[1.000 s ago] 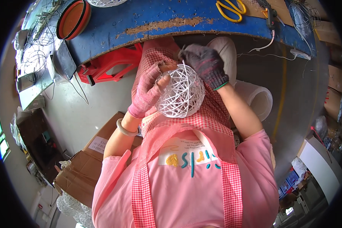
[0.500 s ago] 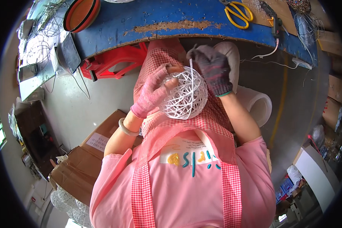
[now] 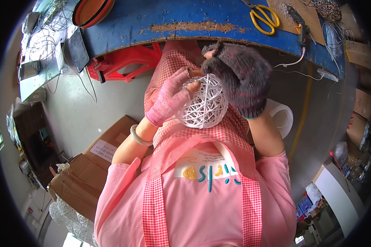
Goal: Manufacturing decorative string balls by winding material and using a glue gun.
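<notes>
Nearer my camera than before, the dark-gloved right hand [image 3: 241,78] now hides the upper right of the white openwork ball [image 3: 214,107], and I cannot tell whether its curled fingers pinch the white strand [image 3: 205,96]. I see the left hand [image 3: 170,96] holding that ball over the checked apron [image 3: 224,133], gray floor [image 3: 99,107] to either side and, beyond, the near edge of the blue table [image 3: 173,34].

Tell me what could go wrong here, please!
The white strand running up to the gloved right hand might slip loose. The woven ball could drop if the left hand loosened. The cord of the black tool hangs over the edge of the blue table, so something might snag it.
</notes>
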A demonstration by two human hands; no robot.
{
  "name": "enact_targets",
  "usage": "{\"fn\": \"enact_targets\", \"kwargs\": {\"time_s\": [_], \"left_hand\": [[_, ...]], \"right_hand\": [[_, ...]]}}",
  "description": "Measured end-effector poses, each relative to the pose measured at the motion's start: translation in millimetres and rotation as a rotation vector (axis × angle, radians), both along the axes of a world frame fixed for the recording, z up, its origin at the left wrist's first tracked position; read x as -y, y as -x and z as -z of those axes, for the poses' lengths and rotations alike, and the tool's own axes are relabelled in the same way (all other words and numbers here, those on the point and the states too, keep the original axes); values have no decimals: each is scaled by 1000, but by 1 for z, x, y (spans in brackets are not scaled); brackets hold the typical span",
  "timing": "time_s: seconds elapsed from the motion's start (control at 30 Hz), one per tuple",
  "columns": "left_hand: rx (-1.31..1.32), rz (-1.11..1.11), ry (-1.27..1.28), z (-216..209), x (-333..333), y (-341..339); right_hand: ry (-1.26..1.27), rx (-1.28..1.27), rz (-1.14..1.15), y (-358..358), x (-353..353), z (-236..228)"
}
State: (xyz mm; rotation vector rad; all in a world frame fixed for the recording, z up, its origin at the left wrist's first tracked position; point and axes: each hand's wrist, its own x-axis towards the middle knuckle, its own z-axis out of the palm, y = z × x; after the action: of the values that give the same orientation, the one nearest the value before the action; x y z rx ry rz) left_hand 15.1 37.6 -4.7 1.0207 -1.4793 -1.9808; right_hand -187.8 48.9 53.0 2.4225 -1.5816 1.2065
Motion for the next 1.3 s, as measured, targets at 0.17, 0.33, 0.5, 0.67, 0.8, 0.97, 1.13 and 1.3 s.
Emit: {"fn": "enact_targets", "kwargs": {"time_s": [0.17,0.33,0.5,0.67,0.8,0.97,1.13,1.3], "left_hand": [[3,41,401,-1,1,0],[19,-20,114,-19,-11,-4],[-344,-353,-227,-5,-17,-14],[-312,-255,-640,12,-1,-15],[-484,-357,-537,13,39,0],[-189,-93,-364,27,9,-4],[-148,-56,-319,10,8,0],[-132,-75,-263,4,3,3]], "right_hand": [[-125,-17,14,-4,14,8],[-459,-323,-113,8,16,78],[-454,-231,-97,11,-4,83],[-219,-89,7,-1,-11,53],[-59,-13,-40,-18,-30,14],[-120,40,-27,-11,-63,51],[-193,114,45,-1,-44,33],[31,-183,-17,19,-12,48]]}}
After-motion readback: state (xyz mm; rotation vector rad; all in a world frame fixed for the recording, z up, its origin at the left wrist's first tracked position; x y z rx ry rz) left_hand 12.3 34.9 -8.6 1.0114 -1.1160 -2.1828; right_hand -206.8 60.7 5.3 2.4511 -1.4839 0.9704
